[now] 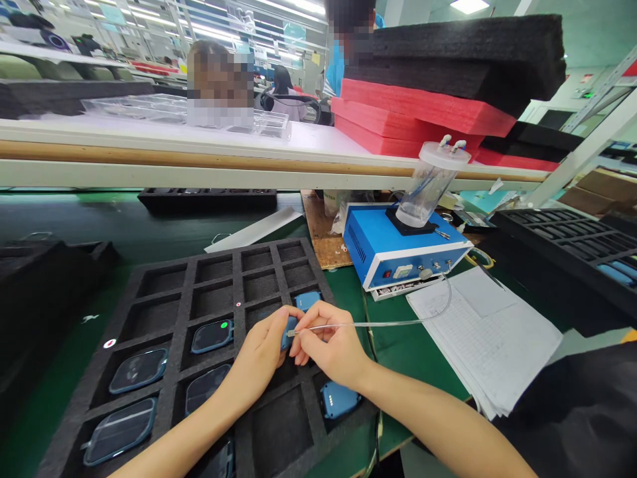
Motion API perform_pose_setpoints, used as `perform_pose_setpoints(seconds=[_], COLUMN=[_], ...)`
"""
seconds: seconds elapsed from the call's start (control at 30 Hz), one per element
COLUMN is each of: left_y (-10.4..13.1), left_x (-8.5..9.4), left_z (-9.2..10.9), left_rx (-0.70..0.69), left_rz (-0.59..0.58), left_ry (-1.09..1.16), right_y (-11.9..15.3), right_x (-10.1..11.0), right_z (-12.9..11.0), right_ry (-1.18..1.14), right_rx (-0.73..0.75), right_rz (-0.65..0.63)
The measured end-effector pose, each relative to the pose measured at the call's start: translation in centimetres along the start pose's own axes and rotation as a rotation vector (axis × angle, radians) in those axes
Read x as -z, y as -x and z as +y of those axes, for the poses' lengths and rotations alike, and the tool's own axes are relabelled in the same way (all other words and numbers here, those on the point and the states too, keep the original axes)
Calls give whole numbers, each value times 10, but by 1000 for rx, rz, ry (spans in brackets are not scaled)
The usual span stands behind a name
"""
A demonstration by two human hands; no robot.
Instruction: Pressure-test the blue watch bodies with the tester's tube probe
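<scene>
My left hand [261,345] is closed around a small blue smartwatch case [285,337], held above a black foam tray [186,292]. Pinched in my right hand [331,342] is the end of a clear thin tube [388,324], its tip against or very near the case; the exact contact is hidden by fingers. In the tray's left compartments lie several dark-screened watches, one with a green dot sticker [223,326]. Two blue cases sit on the right side, one beyond my hands [307,301] and another below my right wrist [341,399].
The tube runs to a blue machine [413,259] bearing a clear cylinder [428,189]. Papers [485,332] lie right of it, with another black tray [572,232] beyond. A shelf [249,169] crosses overhead, carrying red and black foam [423,109]. People are behind it.
</scene>
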State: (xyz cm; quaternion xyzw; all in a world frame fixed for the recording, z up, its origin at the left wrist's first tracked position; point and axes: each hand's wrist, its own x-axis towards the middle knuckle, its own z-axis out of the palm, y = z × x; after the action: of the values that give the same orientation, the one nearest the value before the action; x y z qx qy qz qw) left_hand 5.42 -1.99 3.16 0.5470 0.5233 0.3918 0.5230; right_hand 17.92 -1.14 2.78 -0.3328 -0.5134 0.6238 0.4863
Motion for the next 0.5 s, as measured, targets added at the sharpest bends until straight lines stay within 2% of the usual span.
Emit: perform_pose_setpoints(seconds=[0.2,0.27,0.33,0.4,0.5], left_y=[2,0,-2,-4,-4], left_x=[0,0,-1,0,5], left_z=[0,-2,-4,-5,0], left_rx=[-17,0,24,62,142], left_rz=[16,0,-22,-47,-81], left_ry=[23,101,232,378,526], right_y=[3,4,5,3,-1], right_x=[0,1,4,9,13], right_z=[-1,-3,-5,-5,-4], right_ry=[10,4,-47,-119,-170], right_rx=[3,60,215,367,398], right_rz=[-5,14,125,289,413])
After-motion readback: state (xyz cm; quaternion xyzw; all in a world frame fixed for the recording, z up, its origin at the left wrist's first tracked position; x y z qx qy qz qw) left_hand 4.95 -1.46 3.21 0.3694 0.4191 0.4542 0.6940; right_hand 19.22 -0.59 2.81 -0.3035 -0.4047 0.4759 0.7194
